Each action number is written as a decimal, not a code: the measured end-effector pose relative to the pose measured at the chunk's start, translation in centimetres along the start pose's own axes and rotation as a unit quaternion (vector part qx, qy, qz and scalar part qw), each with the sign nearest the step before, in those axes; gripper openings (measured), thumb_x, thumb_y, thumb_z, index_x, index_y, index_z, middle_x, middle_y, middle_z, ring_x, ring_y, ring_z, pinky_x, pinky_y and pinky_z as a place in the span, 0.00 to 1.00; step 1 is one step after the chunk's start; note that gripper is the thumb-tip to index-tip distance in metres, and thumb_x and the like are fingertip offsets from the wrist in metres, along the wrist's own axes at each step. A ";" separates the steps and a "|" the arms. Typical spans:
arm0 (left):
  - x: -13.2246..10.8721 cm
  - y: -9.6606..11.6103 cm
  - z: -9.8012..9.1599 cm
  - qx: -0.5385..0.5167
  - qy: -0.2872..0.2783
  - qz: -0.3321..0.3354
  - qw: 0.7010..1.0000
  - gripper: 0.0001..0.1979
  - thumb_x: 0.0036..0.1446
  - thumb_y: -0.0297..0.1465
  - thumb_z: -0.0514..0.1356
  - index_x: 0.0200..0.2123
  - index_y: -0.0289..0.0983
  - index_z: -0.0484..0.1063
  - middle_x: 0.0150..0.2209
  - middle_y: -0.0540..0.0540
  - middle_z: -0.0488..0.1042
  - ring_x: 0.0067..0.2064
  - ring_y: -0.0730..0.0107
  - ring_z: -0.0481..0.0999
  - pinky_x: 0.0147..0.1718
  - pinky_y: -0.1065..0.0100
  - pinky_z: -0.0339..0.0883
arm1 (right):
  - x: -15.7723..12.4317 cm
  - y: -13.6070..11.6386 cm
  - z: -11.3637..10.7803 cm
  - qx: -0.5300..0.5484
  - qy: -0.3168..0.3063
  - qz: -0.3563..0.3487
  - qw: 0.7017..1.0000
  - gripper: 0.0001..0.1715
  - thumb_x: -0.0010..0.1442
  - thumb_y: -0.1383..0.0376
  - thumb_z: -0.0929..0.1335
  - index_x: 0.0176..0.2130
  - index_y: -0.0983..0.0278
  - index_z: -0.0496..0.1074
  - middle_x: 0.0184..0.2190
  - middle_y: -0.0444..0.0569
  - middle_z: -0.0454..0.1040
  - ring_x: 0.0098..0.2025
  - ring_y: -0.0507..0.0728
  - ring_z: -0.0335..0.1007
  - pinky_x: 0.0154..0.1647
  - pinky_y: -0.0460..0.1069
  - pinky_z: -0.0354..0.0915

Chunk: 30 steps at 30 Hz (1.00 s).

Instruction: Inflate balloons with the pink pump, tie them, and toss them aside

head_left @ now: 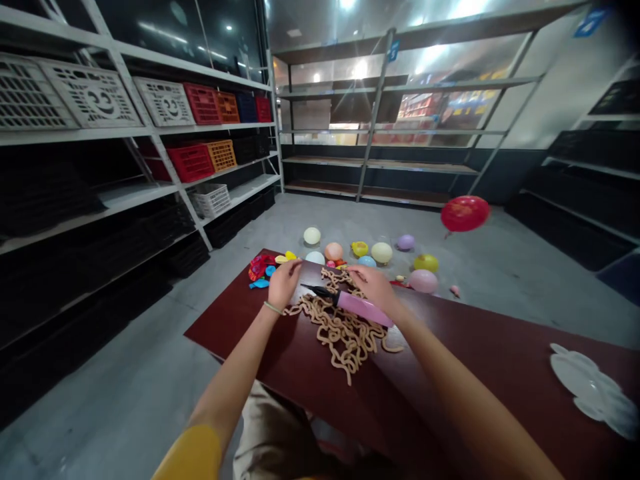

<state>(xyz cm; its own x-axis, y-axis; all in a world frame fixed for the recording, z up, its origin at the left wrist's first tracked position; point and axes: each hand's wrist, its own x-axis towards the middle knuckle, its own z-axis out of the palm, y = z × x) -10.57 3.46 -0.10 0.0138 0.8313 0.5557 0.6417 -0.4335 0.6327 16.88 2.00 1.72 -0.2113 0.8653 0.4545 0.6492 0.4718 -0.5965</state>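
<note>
Two sets of fingers (295,267) curl above the bench (440,380), those of the left hand (283,287) and the right hand (374,287) well apart; whether either set pinches anything I cannot tell. Between the forearms, a pump (361,307) with black nozzle and pink body lies over a tangled heap of tan strands (346,337) on the bench. Farther out, limp balloons (260,267) lie left of the left hand, a white lobed object (586,379) at far right, and round balloons (381,253) beyond the bench's far edge
</note>
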 end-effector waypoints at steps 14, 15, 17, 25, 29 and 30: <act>-6.0 -10.1 -6.3 0.234 -0.016 -0.021 0.972 0.17 0.59 0.24 0.57 0.52 0.35 0.72 0.51 0.35 0.73 0.54 0.51 0.70 0.56 0.51 0.63 | 3.2 -9.4 19.4 0.001 -0.128 -0.053 0.990 0.17 0.65 0.72 0.63 0.50 0.62 0.73 0.46 0.52 0.77 0.47 0.57 0.73 0.50 0.50 0.64; -5.9 -10.1 -6.3 0.235 -0.010 -0.032 0.971 0.16 0.59 0.24 0.57 0.51 0.35 0.72 0.50 0.35 0.73 0.53 0.51 0.71 0.56 0.51 0.63 | 3.5 -9.7 20.5 -0.004 -0.125 -0.044 0.991 0.18 0.64 0.73 0.63 0.51 0.63 0.73 0.47 0.53 0.76 0.47 0.57 0.72 0.51 0.50 0.63; -5.9 -10.3 -6.2 0.223 0.007 -0.053 0.973 0.15 0.59 0.24 0.56 0.49 0.34 0.72 0.48 0.35 0.74 0.51 0.51 0.72 0.54 0.52 0.65 | 4.2 -10.2 22.3 -0.014 -0.120 -0.029 0.992 0.17 0.64 0.73 0.63 0.51 0.66 0.72 0.47 0.56 0.75 0.48 0.59 0.70 0.51 0.51 0.62; -6.0 -10.9 -6.6 0.118 0.078 -0.074 0.987 0.12 0.61 0.24 0.55 0.45 0.36 0.74 0.44 0.37 0.76 0.49 0.54 0.74 0.52 0.53 0.66 | 5.6 -10.5 23.4 -0.010 -0.135 -0.012 0.991 0.09 0.63 0.72 0.64 0.41 0.65 0.73 0.43 0.54 0.75 0.45 0.58 0.69 0.47 0.50 0.61; -6.1 -10.3 -7.0 0.047 0.090 -0.066 0.993 0.11 0.63 0.27 0.55 0.45 0.37 0.75 0.44 0.38 0.76 0.49 0.56 0.74 0.53 0.55 0.65 | 6.0 -10.4 19.8 0.017 -0.153 -0.031 0.988 0.08 0.62 0.71 0.66 0.41 0.64 0.75 0.41 0.51 0.77 0.42 0.56 0.71 0.43 0.48 0.61; -6.0 -10.0 -7.2 0.025 0.095 -0.070 0.993 0.11 0.63 0.28 0.55 0.45 0.38 0.75 0.44 0.39 0.76 0.49 0.57 0.74 0.53 0.55 0.65 | 6.0 -10.5 18.5 0.025 -0.159 -0.037 0.986 0.08 0.62 0.71 0.67 0.41 0.63 0.75 0.40 0.50 0.77 0.41 0.56 0.71 0.42 0.48 0.61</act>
<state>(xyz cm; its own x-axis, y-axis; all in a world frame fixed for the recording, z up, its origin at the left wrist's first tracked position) -22.58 0.29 -5.88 -0.2196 0.7995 0.5591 0.6643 -0.2972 0.6859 -4.69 5.41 -1.53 -0.4807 0.8333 0.2728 0.5878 0.5371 -0.6050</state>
